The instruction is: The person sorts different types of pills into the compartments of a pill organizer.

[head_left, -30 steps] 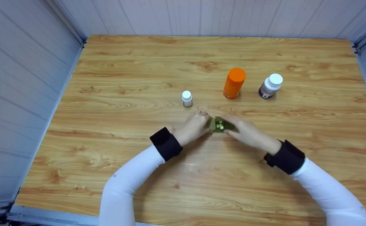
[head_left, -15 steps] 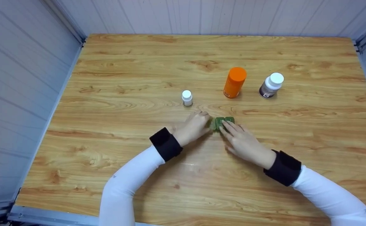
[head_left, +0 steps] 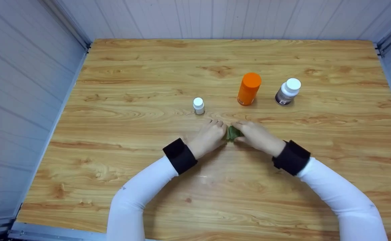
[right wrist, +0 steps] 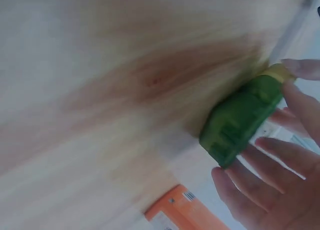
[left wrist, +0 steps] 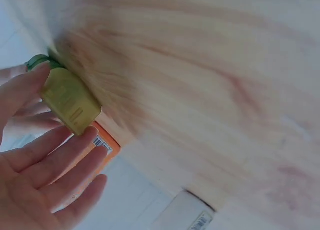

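A small pill organizer with green and yellow compartments lies on the wooden table between both hands. My left hand holds its yellow end, thumb on one side and fingertips at the other. From the right, my right hand grips the green part, its fingers along the side. Both hands hide much of the organizer in the head view. The visible green lid is down.
Behind the left hand stands a small white bottle. Farther back are an orange bottle and, to its right, a white-capped bottle with a dark label. Panel walls border the table's back and sides.
A second ago a compartment was open with pills showing; then the right fingers pressed on the green lids. Now the right hand is round the organizer's right end. The left hand has barely moved.
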Demonstrator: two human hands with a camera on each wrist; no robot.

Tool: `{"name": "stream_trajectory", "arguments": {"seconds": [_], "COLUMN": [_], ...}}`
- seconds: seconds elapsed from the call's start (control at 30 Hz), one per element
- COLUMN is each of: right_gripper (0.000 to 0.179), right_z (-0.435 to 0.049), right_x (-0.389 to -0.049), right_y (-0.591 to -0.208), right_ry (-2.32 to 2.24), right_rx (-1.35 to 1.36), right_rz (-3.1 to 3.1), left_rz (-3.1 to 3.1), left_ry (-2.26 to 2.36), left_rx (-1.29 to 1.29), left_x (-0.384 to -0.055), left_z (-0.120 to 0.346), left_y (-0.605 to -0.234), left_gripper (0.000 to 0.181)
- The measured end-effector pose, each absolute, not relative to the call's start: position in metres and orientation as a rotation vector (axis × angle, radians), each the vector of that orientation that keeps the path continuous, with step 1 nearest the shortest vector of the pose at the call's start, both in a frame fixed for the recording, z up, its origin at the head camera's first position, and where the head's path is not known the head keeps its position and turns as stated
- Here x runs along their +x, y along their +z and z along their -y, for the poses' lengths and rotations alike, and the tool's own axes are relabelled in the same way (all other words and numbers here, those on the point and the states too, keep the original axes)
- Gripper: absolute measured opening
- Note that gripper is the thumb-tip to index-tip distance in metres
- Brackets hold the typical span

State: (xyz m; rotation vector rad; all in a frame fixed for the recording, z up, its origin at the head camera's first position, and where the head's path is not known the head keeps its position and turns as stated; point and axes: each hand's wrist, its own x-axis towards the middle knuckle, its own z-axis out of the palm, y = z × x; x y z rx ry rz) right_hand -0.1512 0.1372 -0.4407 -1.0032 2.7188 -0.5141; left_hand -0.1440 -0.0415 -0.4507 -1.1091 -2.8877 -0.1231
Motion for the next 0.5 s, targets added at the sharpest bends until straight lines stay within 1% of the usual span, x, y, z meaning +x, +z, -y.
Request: {"name": "stream_trajectory", "arguments": {"seconds": [0.17, 0.37, 0.5], "right_gripper": [0.039, 0.033, 0.035], "right_z": [-0.1322, -0.1300, -0.1304], "right_x": [-0.1578, -0.1600, -0.1607], "right_y": [-0.4412, -0.4396, -0.4395], "right_ry": [-0.557, -0.531, -0.508], "right_rx": [-0.947, -0.978, -0.973], "right_rz": [-2.671, -2.658, -2.654], "left_rz": [2.817, 2.842, 2.814], "left_ry": [-0.001, 0.060, 0.132], "left_rx": [-1.266, -1.403, -1.433], "left_x": [-0.1436, -0.1449, -0.1447], "left_z": [0.0400, 0.0429, 0.0434], "left_y": [-0.4506, -0.4471, -0.4465], "left_gripper": [0.012, 0.022, 0.023]}}
